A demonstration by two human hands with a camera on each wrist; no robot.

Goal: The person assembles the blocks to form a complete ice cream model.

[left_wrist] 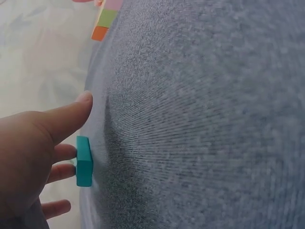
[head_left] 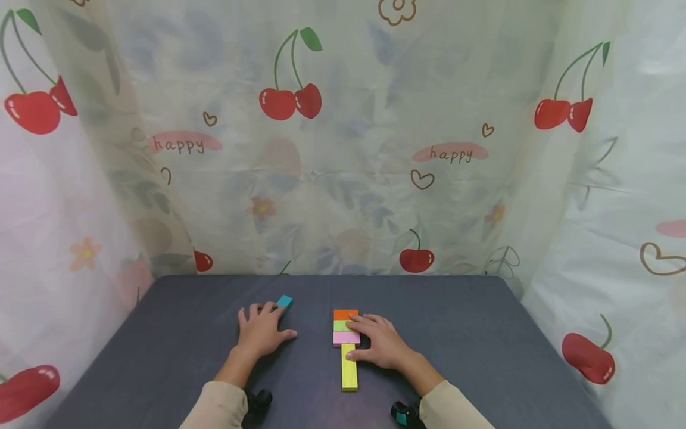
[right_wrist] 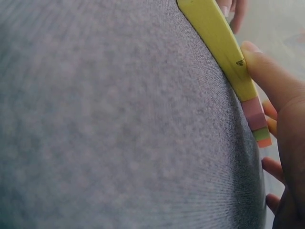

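In the head view, orange, light green and pink blocks lie side by side, forming one stack-like patch. A yellow block runs lengthwise from the pink one toward the person. My right hand lies over their right side, its thumb touching the yellow block and its fingertips at the green and orange blocks. On the left, my left hand is spread with its thumb out. Its fingertips touch a blue block, seen as a teal block beside the fingers in the left wrist view.
Dark grey cloth covers the table. A pale curtain printed with cherries hangs behind it and along both sides. Black straps with small devices sit at both wrists.
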